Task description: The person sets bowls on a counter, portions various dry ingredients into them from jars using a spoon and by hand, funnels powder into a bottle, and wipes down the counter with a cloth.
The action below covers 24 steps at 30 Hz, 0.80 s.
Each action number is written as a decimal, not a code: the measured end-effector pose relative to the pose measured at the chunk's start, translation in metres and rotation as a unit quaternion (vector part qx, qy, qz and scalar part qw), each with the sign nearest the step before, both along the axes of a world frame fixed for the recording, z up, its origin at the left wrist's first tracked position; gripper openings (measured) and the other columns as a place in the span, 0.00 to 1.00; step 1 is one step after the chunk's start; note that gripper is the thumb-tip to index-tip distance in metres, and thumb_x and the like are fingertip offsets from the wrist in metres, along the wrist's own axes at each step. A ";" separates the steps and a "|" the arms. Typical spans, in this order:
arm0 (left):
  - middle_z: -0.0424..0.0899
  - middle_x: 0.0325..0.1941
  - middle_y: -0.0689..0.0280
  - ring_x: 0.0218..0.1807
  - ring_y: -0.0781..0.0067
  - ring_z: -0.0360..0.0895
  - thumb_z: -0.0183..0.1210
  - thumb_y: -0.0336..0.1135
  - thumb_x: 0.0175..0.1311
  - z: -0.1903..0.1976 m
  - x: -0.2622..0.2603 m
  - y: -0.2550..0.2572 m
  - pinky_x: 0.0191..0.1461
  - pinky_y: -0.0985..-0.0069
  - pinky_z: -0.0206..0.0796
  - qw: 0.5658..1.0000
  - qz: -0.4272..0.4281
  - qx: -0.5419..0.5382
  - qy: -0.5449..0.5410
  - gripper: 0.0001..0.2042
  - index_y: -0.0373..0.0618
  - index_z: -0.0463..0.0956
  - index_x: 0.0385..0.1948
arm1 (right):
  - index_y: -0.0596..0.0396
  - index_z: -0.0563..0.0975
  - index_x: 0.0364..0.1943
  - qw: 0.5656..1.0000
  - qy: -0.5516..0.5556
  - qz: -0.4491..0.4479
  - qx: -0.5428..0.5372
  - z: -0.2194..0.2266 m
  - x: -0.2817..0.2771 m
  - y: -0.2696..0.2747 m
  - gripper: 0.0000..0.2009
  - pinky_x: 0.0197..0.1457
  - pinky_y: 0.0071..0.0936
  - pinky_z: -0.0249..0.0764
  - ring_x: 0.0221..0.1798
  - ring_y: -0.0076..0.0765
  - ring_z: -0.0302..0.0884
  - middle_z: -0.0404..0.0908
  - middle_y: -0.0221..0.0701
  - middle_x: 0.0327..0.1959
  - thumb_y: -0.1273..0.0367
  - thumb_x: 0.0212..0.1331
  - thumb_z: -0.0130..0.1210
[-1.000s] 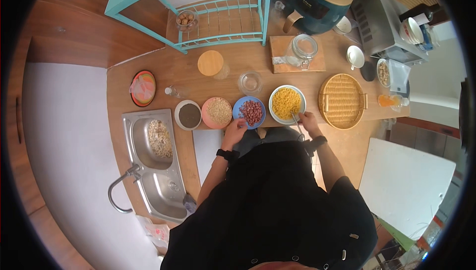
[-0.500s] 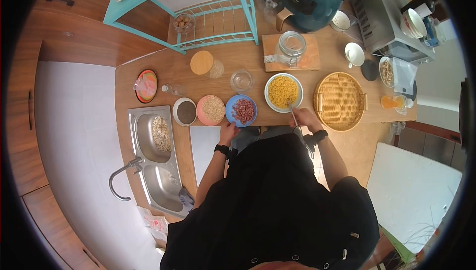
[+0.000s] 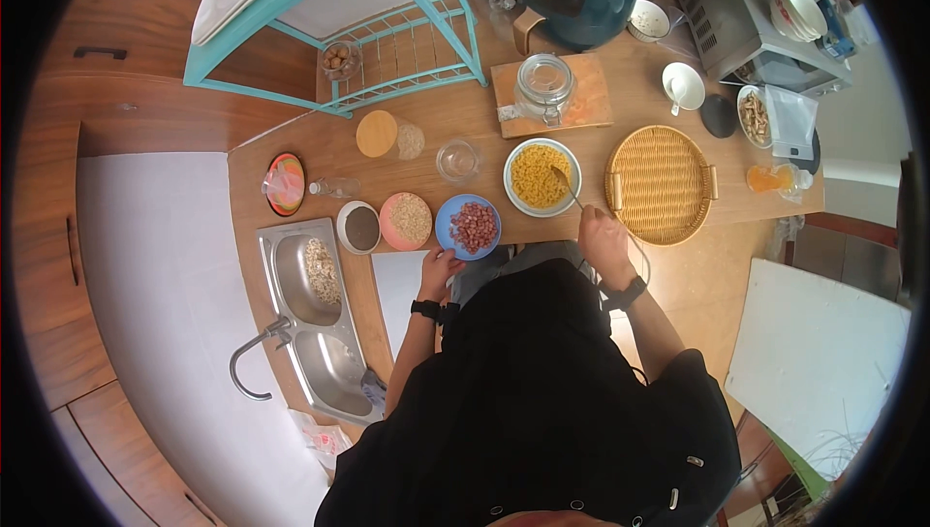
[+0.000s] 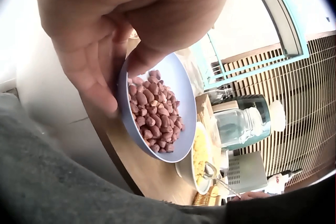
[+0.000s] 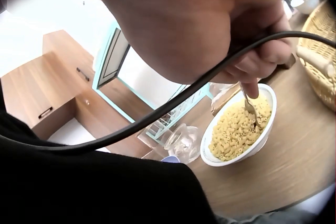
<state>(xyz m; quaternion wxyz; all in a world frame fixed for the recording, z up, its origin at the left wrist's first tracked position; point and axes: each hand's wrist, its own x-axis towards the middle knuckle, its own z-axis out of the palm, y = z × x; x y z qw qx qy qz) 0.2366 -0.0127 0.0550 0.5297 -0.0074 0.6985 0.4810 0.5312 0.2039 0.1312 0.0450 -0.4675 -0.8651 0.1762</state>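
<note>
- wooden worktop (image 3: 329, 144) runs along the kitchen wall, steel sink (image 3: 291, 270) at its left end, turquoise rack (image 3: 436, 21) at the back. what's the left hand (image 3: 441, 273) on?
- blue bowl (image 3: 446, 232). fingers closed on its near rim; left wrist view shows thumb inside, other fingers outside.
- where's the bowl, and what's in it?
- front edge of the worktop. loose heap of reddish nuts (image 3: 475, 228). can't tell if the base touches the wood.
- right hand (image 3: 605, 241)?
- fingers curled tight round the handle of a spoon (image 3: 563, 179). spoon's head is down in yellow pasta (image 3: 533, 173), inside the white bowl (image 3: 509, 193).
- white bowl vs blue bowl?
- just to its right, slightly farther back.
- neighbours?
- pink bowl (image 3: 388, 234) of pale flakes just left of the blue one. wicker tray (image 3: 659, 188) right of the pasta, wood showing between. glass jar (image 3: 544, 86) on a board (image 3: 589, 91) behind.
- cable (image 5: 289, 34)?
- dark, crosses the right wrist view in front of the hand.
</note>
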 end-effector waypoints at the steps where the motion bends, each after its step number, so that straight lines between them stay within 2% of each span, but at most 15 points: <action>1: 0.83 0.44 0.55 0.44 0.62 0.85 0.54 0.31 0.69 0.004 0.000 0.000 0.50 0.69 0.80 1.000 0.007 0.009 -0.012 0.12 0.33 0.72 0.49 | 0.58 0.73 0.29 0.999 0.006 0.017 0.034 0.002 0.002 0.000 0.02 0.30 0.41 0.78 0.29 0.47 0.83 0.79 0.41 0.24 0.74 0.54 0.53; 5: 0.83 0.45 0.54 0.45 0.61 0.85 0.54 0.31 0.69 0.018 0.002 0.004 0.51 0.70 0.79 0.999 0.032 0.030 -0.010 0.13 0.33 0.71 0.49 | 0.57 0.72 0.30 0.997 -0.006 0.033 0.064 0.007 0.005 0.000 0.03 0.33 0.37 0.78 0.32 0.44 0.81 0.77 0.37 0.27 0.76 0.51 0.53; 8: 0.83 0.46 0.54 0.45 0.61 0.85 0.53 0.31 0.69 0.035 -0.001 0.013 0.52 0.69 0.79 0.997 0.039 0.060 -0.005 0.13 0.33 0.70 0.50 | 0.56 0.73 0.31 0.991 0.027 0.030 0.130 0.017 -0.001 0.006 0.03 0.35 0.36 0.76 0.34 0.43 0.79 0.75 0.35 0.26 0.76 0.52 0.52; 10: 0.83 0.47 0.54 0.46 0.61 0.85 0.52 0.32 0.69 0.044 -0.007 0.015 0.52 0.69 0.79 0.997 0.035 0.072 -0.010 0.14 0.33 0.70 0.50 | 0.58 0.73 0.33 0.986 0.110 0.042 0.119 0.028 -0.006 0.006 0.04 0.36 0.38 0.75 0.35 0.44 0.79 0.76 0.36 0.27 0.77 0.53 0.51; 11: 0.83 0.47 0.54 0.46 0.61 0.85 0.52 0.32 0.69 0.047 -0.013 0.016 0.52 0.69 0.79 0.997 0.033 0.071 -0.008 0.14 0.33 0.70 0.50 | 0.58 0.74 0.35 0.983 0.165 0.030 0.070 0.026 -0.011 0.002 0.05 0.35 0.40 0.75 0.34 0.47 0.79 0.77 0.38 0.28 0.77 0.54 0.52; 12: 0.83 0.47 0.54 0.46 0.62 0.84 0.52 0.32 0.69 0.050 -0.020 0.018 0.52 0.69 0.79 0.997 0.029 0.073 -0.016 0.14 0.34 0.70 0.51 | 0.58 0.74 0.35 0.983 0.166 0.028 0.072 0.028 -0.018 -0.002 0.05 0.35 0.40 0.75 0.34 0.47 0.79 0.77 0.38 0.28 0.77 0.54 0.52; 14: 0.83 0.47 0.55 0.47 0.62 0.84 0.51 0.32 0.69 0.052 -0.033 0.022 0.51 0.69 0.79 0.996 0.019 0.081 -0.025 0.14 0.34 0.70 0.51 | 0.57 0.74 0.35 0.975 0.205 0.084 -0.023 0.034 -0.036 -0.009 0.04 0.34 0.43 0.76 0.31 0.50 0.80 0.79 0.40 0.28 0.76 0.56 0.52; 15: 0.83 0.47 0.55 0.46 0.62 0.84 0.52 0.32 0.68 0.053 -0.040 0.025 0.51 0.70 0.79 0.996 0.014 0.085 -0.035 0.14 0.34 0.70 0.51 | 0.57 0.74 0.34 0.970 0.222 0.084 -0.053 0.033 -0.047 -0.013 0.02 0.31 0.45 0.76 0.28 0.53 0.80 0.79 0.42 0.26 0.74 0.58 0.53; 20: 0.83 0.46 0.56 0.44 0.62 0.85 0.51 0.31 0.67 0.066 -0.077 0.035 0.50 0.70 0.80 0.993 -0.023 0.110 -0.032 0.14 0.35 0.70 0.51 | 0.56 0.75 0.33 0.983 0.153 0.089 -0.052 0.035 -0.096 -0.030 0.03 0.31 0.47 0.76 0.26 0.56 0.80 0.80 0.44 0.25 0.72 0.60 0.54; 22: 0.83 0.46 0.56 0.42 0.61 0.85 0.51 0.30 0.66 0.069 -0.088 0.043 0.49 0.70 0.80 0.994 -0.070 0.085 0.014 0.13 0.36 0.70 0.50 | 0.56 0.75 0.33 0.986 0.140 0.081 -0.039 0.032 -0.112 -0.033 0.03 0.31 0.48 0.76 0.26 0.57 0.80 0.80 0.45 0.23 0.72 0.60 0.54; 24: 0.83 0.47 0.56 0.42 0.62 0.86 0.52 0.29 0.65 0.068 -0.097 0.049 0.47 0.72 0.80 0.992 -0.072 0.100 -0.011 0.14 0.36 0.71 0.51 | 0.57 0.77 0.29 0.987 0.125 0.042 -0.087 0.021 -0.127 -0.043 0.05 0.33 0.48 0.77 0.28 0.59 0.80 0.80 0.46 0.24 0.71 0.60 0.53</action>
